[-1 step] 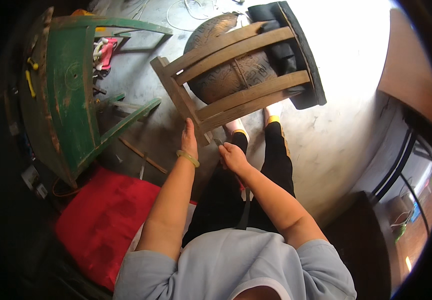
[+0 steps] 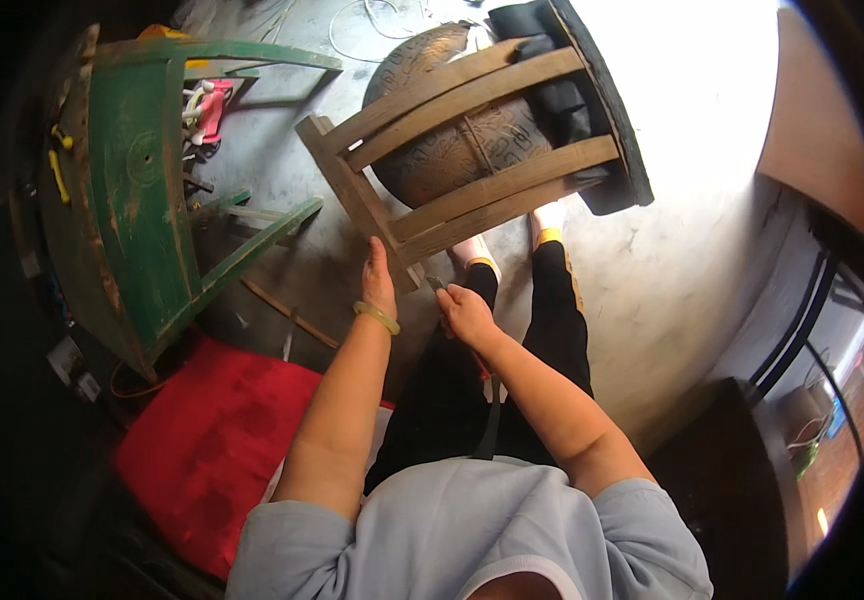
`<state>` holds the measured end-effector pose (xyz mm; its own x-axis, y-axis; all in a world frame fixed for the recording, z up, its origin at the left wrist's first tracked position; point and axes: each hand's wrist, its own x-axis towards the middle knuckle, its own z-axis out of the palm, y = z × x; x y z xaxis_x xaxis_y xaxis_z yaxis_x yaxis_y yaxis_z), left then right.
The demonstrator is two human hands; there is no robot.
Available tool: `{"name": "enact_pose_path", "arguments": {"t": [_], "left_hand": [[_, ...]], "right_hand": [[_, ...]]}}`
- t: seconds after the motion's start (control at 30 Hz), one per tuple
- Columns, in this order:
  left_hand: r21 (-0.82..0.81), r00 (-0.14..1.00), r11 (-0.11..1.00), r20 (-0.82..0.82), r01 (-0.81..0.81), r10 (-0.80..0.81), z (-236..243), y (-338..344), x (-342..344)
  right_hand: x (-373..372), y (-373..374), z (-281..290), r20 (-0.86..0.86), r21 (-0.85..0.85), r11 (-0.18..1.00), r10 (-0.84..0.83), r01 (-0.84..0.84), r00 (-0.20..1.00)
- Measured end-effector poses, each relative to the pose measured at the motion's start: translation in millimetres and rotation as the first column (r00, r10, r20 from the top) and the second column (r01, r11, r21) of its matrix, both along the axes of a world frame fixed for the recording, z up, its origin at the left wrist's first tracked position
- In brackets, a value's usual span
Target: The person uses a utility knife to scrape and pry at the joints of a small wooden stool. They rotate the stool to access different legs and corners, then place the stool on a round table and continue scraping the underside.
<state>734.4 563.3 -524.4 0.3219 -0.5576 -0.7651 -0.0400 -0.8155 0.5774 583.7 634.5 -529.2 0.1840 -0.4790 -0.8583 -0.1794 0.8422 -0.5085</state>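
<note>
Working at one end of a slatted wooden frame [image 2: 507,187], with hardly any change from the earlier frame: left hand [image 2: 380,283] and right hand [image 2: 466,314] at the same spots, only a slight slide in view of the frame and the green furniture [image 2: 137,170], probably from head movement. Judged a steady hold at one stage of the work. Touching, or nearly touching, the near end of the crossbar [image 2: 359,199] with the left; fingers straight and seemingly together, impossible to tell whether curled around the wood. Clamping a grey-tipped tool [image 2: 437,284] in the closed fingers of the right, just beside that end. Tilted over the floor [image 2: 672,290], between green furniture at its left edge and a brown panel [image 2: 822,130] at its right: the wooden frame.
</note>
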Motion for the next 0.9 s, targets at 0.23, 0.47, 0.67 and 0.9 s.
{"name": "enact_pose_path", "arguments": {"t": [0.23, 0.47, 0.67, 0.9], "left_hand": [[-0.058, 0.995, 0.993, -0.035, -0.100, 0.098, 1.8, -3.9, -23.1], [-0.139, 0.987, 0.977, -0.056, -0.160, 0.153, -13.4, 3.5, -17.4], [-0.080, 0.966, 0.975, -0.173, -0.208, 0.192, -1.6, -1.1, -12.2], [-0.101, 0.957, 0.961, -0.168, -0.256, 0.237, 8.3, -13.7, -20.1]], "right_hand": [[6.0, -0.8, -2.1, -0.123, -0.117, 0.993, 0.013, -0.028, 0.992], [-2.9, -6.4, -15.3, -0.095, -0.174, 0.981, 0.069, -0.085, 0.993], [-17.5, -12.9, 1.8, 0.213, 0.118, 0.993, -0.027, 0.002, 0.977], [-9.6, -5.4, 1.8, -0.144, -0.316, 0.937, 0.106, -0.148, 0.984]]}}
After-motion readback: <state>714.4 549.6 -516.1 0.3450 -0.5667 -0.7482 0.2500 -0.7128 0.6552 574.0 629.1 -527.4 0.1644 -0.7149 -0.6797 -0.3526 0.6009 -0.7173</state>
